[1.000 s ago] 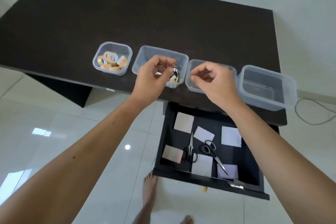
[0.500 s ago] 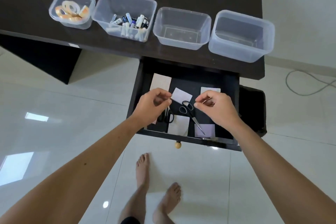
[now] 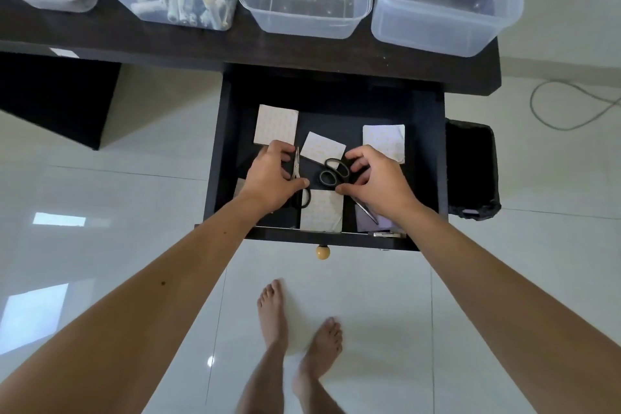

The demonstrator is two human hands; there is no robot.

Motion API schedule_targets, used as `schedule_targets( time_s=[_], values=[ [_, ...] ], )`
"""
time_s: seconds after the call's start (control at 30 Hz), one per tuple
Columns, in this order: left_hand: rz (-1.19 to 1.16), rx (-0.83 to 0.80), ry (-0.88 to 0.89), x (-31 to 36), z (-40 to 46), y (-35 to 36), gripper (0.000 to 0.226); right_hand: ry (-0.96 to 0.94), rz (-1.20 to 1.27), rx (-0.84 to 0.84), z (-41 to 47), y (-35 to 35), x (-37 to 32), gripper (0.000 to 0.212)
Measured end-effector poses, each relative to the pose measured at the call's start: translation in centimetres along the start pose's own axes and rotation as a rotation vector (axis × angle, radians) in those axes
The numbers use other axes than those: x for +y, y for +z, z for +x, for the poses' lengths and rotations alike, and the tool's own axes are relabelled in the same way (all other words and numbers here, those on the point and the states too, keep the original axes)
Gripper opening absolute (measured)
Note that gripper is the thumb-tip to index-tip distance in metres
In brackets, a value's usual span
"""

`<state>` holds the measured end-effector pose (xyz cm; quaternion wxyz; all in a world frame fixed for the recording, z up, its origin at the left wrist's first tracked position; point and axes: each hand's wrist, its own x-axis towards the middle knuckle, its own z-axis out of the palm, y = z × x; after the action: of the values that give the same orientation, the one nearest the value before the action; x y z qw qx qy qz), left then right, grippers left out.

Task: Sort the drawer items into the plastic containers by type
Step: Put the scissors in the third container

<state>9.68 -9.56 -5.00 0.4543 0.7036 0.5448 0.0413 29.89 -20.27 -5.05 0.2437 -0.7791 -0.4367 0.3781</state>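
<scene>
Both hands have descended from above the containers into the drawer (image 3: 433,151); left hand (image 3: 270,178) and right hand (image 3: 376,183) now close around separate scissors.

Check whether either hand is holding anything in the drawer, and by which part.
Neither has lifted anything yet. The left hand curls its fingers around the small scissors near the pivot; the right hand closes on the black-handled scissors at the handle loops. Firmness of grip cannot be told.

We see two bare forearms with no sleeves, watch or rings. A small dark mole marks the left forearm (image 3: 163,283). The left hand (image 3: 268,178) and right hand (image 3: 376,181) wear no gloves. Both feet (image 3: 299,319) are bare.
</scene>
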Motion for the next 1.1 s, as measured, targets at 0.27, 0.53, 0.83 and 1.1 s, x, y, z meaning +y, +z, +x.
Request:
schedule_targets(
  time_s=[0.27,0.53,0.83,1.1],
  values=[
    [-0.130,-0.003,-0.104,0.0,0.5,-0.1,0.076,0.089,0.059,-0.076,0.3,0.0,0.6,0.042],
    [-0.106,-0.046,-0.192,0.5,1.2,0.4,0.050,0.112,0.168,-0.076,0.2,-0.4,0.7,0.032],
    [-0.015,0.172,-0.234,1.0,1.7,2.0,0.016,0.111,0.193,-0.065,0.4,-0.6,1.4,0.029],
    [-0.153,0.160,-0.232,1.4,0.7,1.2,0.008,0.073,0.242,-0.057,0.4,-1.0,1.1,0.024]
  ],
)
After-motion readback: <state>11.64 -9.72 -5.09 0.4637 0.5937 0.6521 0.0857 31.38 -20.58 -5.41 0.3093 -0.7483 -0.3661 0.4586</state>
